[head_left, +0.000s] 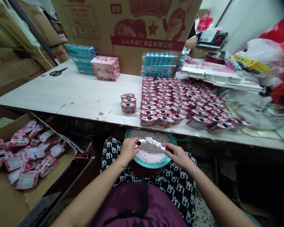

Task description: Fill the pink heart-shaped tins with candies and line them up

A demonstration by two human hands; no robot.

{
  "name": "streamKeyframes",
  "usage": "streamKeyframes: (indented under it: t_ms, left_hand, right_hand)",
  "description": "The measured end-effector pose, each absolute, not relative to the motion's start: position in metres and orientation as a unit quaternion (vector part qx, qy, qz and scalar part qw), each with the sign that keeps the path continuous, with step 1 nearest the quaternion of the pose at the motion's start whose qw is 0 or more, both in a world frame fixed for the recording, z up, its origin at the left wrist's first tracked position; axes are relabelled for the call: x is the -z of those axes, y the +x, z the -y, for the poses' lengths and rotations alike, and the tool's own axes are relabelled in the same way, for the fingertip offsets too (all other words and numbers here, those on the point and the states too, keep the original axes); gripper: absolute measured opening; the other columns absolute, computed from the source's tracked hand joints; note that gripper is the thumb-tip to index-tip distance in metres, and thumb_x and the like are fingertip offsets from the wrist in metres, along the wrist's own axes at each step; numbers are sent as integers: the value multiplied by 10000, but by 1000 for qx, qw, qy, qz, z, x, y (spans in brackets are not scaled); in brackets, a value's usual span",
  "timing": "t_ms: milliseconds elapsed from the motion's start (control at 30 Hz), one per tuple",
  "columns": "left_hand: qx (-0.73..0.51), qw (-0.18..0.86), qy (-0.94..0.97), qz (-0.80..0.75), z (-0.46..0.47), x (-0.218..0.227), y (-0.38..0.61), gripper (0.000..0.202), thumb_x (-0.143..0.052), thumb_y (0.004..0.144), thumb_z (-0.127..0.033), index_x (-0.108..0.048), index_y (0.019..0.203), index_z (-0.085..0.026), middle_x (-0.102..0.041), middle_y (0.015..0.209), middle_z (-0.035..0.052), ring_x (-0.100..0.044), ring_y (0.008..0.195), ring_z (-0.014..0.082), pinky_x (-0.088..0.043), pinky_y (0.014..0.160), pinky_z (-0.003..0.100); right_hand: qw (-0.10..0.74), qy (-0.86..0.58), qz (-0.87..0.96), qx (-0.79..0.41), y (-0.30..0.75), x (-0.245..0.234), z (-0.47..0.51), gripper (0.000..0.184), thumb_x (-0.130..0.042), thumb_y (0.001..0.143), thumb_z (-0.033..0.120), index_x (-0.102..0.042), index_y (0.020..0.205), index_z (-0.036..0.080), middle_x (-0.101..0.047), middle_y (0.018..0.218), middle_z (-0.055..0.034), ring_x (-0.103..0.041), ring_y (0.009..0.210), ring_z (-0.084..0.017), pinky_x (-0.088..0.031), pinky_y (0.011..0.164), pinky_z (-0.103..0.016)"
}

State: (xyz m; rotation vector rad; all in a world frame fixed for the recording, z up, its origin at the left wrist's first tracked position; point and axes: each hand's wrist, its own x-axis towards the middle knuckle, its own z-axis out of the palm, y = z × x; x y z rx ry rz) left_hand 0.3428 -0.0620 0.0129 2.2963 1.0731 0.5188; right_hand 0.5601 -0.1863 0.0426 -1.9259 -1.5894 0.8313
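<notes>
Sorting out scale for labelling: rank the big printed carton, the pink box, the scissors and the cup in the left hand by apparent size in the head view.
1. Big printed carton, largest by far.
2. Pink box.
3. Scissors.
4. Cup held in the left hand.
Scissors and cup look near alike; the cup lies closer to the camera, so that order is unsure.

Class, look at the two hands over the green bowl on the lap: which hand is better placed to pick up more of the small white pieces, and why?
Probably the right hand: it looks empty, its fingertips at the white pieces in the bowl. The left hand already has its grip on a small cup.
</notes>
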Motion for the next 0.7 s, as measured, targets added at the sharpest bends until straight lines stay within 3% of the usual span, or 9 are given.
streamKeyframes:
  t_ms: [67,200,333,500,700]
  left_hand:
    - [-187,254,871,-377,63,-2,356,367,-581,640,-126,-557,997,-206,-582,924,41,-480,864,189,-389,793,326]
    - [-168,247,886,-354,67,10,370,397,-588,613,-90,-550,993,-197,-550,926,52,-445,900,210,-374,812,346]
    - [-145,261,886,-355,69,15,375,407,-574,606,-55,-543,982,-208,-528,920,50,-439,897,215,-365,811,356]
    - [-135,264,877,-379,65,17,374,385,-583,609,-66,-539,962,-213,-510,924,46,-441,900,208,-361,809,344]
    - [-171,260,864,-396,53,16,363,359,-572,632,-102,-529,974,-204,-522,929,48,-469,893,201,-376,799,330]
  right_hand:
    - [183,-725,606,-272,559,-57,186,323,-422,783,339,-562,1047,215,-649,808,-20,-574,702,-149,-412,634,-243]
    - [31,-742,643,-187,548,-77,178,283,-382,806,304,-582,985,211,-651,873,-59,-588,811,-185,-407,688,-270]
    - [-80,-735,660,-136,528,-89,163,245,-358,813,237,-579,906,184,-639,835,-80,-601,764,-178,-416,655,-260]
    - [-106,-706,692,-106,510,-101,149,254,-344,788,120,-577,887,142,-617,836,-121,-592,760,-180,-422,640,-259]
    - [-81,-720,682,-95,541,-84,159,249,-340,803,144,-537,953,175,-581,917,-100,-564,839,-189,-418,688,-279]
